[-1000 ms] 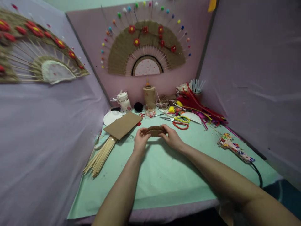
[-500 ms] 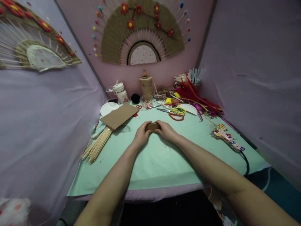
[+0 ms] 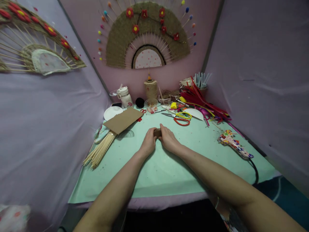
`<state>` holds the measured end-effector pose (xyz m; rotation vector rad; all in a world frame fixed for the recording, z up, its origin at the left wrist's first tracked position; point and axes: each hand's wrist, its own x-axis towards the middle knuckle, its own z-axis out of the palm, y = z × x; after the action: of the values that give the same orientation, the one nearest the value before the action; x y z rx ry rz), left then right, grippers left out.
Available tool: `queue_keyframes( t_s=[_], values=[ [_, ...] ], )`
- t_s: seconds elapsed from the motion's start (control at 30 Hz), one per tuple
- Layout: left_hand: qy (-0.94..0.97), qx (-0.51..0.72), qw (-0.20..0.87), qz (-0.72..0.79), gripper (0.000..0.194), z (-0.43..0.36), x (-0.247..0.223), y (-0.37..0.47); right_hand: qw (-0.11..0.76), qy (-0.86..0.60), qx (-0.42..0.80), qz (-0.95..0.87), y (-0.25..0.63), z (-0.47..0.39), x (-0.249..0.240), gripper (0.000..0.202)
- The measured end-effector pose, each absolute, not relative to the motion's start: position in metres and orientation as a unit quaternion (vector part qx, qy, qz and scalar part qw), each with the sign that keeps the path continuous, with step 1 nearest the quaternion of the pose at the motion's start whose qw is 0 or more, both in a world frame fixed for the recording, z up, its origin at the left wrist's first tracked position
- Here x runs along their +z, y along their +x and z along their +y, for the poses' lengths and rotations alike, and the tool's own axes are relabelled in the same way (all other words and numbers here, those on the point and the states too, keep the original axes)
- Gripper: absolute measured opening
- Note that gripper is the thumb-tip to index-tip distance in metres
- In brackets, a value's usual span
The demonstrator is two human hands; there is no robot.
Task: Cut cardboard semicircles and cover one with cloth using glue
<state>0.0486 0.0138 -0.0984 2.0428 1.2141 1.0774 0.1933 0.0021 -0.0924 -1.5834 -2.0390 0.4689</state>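
Between my two hands is a small brown piece that looks like cardboard, held just above or on the green table cover; much of it is hidden by my fingers. My left hand closes on its left end. On its right end, the fingers of my right hand are closed as well. Beyond my hands, to the right, lie scissors with yellow and red handles. A clear protractor rests left of my left hand, partly under a larger cardboard sheet.
Thin wooden sticks lie at the left. A patterned glue gun with a black cord is at the right. Along the back stand a white bottle, a twine spool and red pipe cleaners. A decorated fan hangs behind.
My hands have come closer together around the brown piece, and less of it shows between them. The view has tilted up slightly.
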Motion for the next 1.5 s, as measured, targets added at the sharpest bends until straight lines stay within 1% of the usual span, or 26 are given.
queue_keyframes(
  t_s=[0.13,0.23,0.3,0.37,0.4,0.47,0.53,0.63,0.7,0.77,0.87,0.97,1.0,1.07,1.13,1.2,1.4,1.47,1.5],
  values=[
    [0.772,0.36,0.238,0.466,0.045,0.012,-0.097,0.05,0.262,-0.577,0.194,-0.748,0.195,0.002,-0.089,0.064],
    [0.763,0.364,0.251,0.472,0.044,0.012,-0.088,0.048,0.306,-0.556,0.217,-0.742,0.203,0.006,-0.079,0.055],
    [0.75,0.363,0.289,0.472,0.044,0.013,-0.082,0.044,0.327,-0.546,0.268,-0.723,0.212,0.01,-0.071,0.042],
    [0.737,0.34,0.357,0.462,0.046,0.016,-0.078,0.039,0.324,-0.538,0.335,-0.703,0.221,0.014,-0.066,0.027],
    [0.727,0.325,0.396,0.457,0.049,0.017,-0.076,0.037,0.312,-0.536,0.361,-0.696,0.225,0.017,-0.065,0.022],
    [0.707,0.297,0.447,0.46,0.056,0.018,-0.073,0.032,0.293,-0.537,0.392,-0.686,0.232,0.021,-0.066,0.019],
    [0.724,0.283,0.433,0.455,0.061,0.017,-0.07,0.03,0.278,-0.547,0.413,-0.673,0.237,0.024,-0.069,0.019],
    [0.799,0.249,0.315,0.448,0.065,0.013,-0.066,0.03,0.253,-0.567,0.418,-0.663,0.24,0.025,-0.073,0.02],
    [0.829,0.222,0.258,0.444,0.06,0.011,-0.064,0.032,0.237,-0.58,0.403,-0.667,0.238,0.024,-0.073,0.019],
    [0.84,0.201,0.229,0.449,0.054,0.011,-0.064,0.034,0.224,-0.591,0.372,-0.68,0.237,0.023,-0.071,0.019],
    [0.843,0.167,0.218,0.463,0.049,0.013,-0.065,0.035,0.212,-0.599,0.32,-0.703,0.238,0.021,-0.066,0.025],
    [0.843,0.139,0.221,0.47,0.048,0.017,-0.067,0.033,0.17,-0.564,0.287,-0.755,0.242,0.019,-0.062,0.05],
    [0.844,0.134,0.222,0.47,0.048,0.018,-0.068,0.033,0.15,-0.548,0.276,-0.775,0.243,0.019,-0.061,0.055],
    [0.846,0.131,0.226,0.464,0.048,0.019,-0.068,0.033,0.12,-0.523,0.252,-0.805,0.245,0.018,-0.06,0.053],
    [0.85,0.132,0.228,0.456,0.047,0.019,-0.068,0.034,0.113,-0.519,0.235,-0.814,0.245,0.017,-0.06,0.044],
    [0.854,0.133,0.228,0.449,0.047,0.018,-0.067,0.035,0.116,-0.518,0.228,-0.817,0.245,0.017,-0.06,0.041],
    [0.845,0.173,0.207,0.461,0.054,0.019,-0.06,0.03,0.158,-0.513,0.219,-0.815,0.248,0.015,-0.052,0.047],
    [0.838,0.192,0.214,0.464,0.061,0.02,-0.056,0.023,0.158,-0.513,0.215,-0.816,0.251,0.012,-0.046,0.046],
    [0.834,0.194,0.223,0.466,0.068,0.021,-0.054,0.019,0.151,-0.515,0.218,-0.815,0.253,0.011,-0.044,0.046]
  ],
)
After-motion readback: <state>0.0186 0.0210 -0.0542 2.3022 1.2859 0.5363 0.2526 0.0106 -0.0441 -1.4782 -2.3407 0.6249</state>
